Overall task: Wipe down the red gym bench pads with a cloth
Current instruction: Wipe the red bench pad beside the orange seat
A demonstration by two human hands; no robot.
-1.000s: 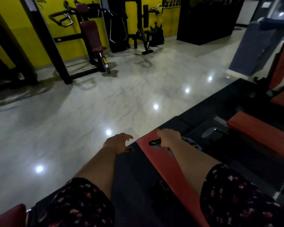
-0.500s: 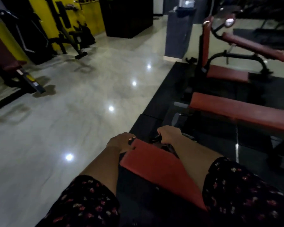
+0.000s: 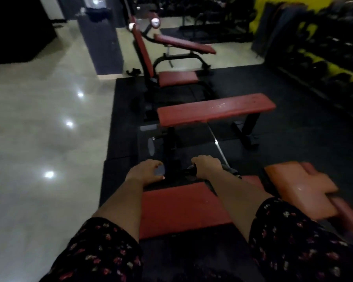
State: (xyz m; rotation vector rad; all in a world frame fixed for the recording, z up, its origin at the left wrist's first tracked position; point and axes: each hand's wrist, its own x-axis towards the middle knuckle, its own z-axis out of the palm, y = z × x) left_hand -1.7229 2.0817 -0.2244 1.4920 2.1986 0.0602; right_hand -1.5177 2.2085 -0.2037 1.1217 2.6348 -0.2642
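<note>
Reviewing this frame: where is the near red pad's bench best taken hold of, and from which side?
The near red pad is broad and flat, offering nothing to curl fingers round. So grip the frame jutting past its far edge, reaching over from the near end. The left hand and right hand curl there, one per corner.

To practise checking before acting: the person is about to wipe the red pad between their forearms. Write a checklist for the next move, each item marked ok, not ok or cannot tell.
1. Near red rectangular pad within reach: ok, between both forearms.
2. Right hand grip: ok, curled round a dark handle.
3. Grey strip by right wrist is the cloth: cannot tell, blurred.
4. Left hand free: cannot tell; fingers curl at pad's far end.
5. Flat red bench clean: not ok, pale marks on top.
</note>
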